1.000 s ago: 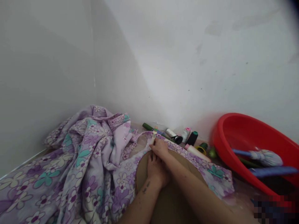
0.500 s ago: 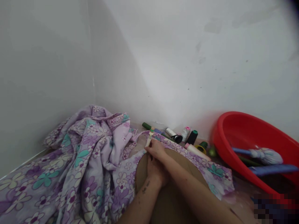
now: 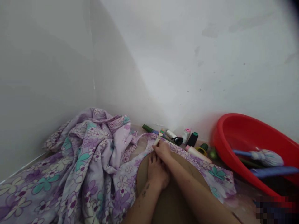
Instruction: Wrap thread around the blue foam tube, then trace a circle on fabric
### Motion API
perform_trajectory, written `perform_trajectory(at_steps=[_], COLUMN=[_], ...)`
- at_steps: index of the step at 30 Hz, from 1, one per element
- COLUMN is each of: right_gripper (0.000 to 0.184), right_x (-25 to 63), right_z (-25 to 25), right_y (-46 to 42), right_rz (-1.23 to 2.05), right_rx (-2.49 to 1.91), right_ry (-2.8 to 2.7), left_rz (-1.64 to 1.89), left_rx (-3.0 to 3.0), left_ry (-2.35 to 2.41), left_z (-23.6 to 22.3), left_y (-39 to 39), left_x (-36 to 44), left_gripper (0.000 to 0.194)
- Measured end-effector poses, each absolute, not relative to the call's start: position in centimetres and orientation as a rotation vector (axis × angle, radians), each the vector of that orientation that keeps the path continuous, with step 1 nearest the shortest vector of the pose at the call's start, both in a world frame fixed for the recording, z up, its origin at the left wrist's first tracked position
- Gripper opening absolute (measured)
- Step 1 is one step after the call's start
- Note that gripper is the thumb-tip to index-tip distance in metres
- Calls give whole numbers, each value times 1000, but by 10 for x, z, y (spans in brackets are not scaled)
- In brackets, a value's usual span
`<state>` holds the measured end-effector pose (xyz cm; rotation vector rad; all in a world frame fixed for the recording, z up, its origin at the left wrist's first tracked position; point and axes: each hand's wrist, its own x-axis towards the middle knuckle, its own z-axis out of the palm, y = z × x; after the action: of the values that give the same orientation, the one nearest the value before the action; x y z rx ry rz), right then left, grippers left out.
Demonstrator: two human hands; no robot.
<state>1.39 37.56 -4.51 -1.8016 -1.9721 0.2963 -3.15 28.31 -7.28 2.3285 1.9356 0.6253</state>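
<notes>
Right hand (image 3: 162, 151) is gripping a white pen-like tool (image 3: 157, 140), fingers closed around its barrel, coloured end pointing away from the wrist. Tool is sitting just ahead of the hand, right at the curved edge of the lilac floral cloth (image 3: 217, 174). Left hand (image 3: 157, 174) is lying just below the right, against the cloth edge; can't tell from here whether it's pinching anything. Both hands are working over a tan rounded surface (image 3: 171, 199); can't tell if that's a lap or a panel.

Step in hand, as far as I can judge: tool working at the cloth edge. Next move calls for a steady hold on that edge while the tip moves along it.

Ahead of the hand, thread spools (image 3: 192, 139) are lying in a loose row. Further right of the hand, a red plastic basin (image 3: 224, 137) is sitting tilted against the wall.
</notes>
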Motion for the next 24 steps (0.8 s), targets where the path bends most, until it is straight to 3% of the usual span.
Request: perform_trajectory(at_steps=[8, 24], right_gripper=[35, 36], right_x=[26, 29], right_z=[-60, -72], right_y=[371, 371], right_rz=[414, 471], right_rx=[-1738, -1667], right_ry=[-1769, -1655], left_rz=[647, 455], left_rx=[2113, 2096], left_ry=[2055, 2190], left_z=[-67, -73], left_y=[293, 282], left_x=[-37, -65], left_gripper=[46, 56])
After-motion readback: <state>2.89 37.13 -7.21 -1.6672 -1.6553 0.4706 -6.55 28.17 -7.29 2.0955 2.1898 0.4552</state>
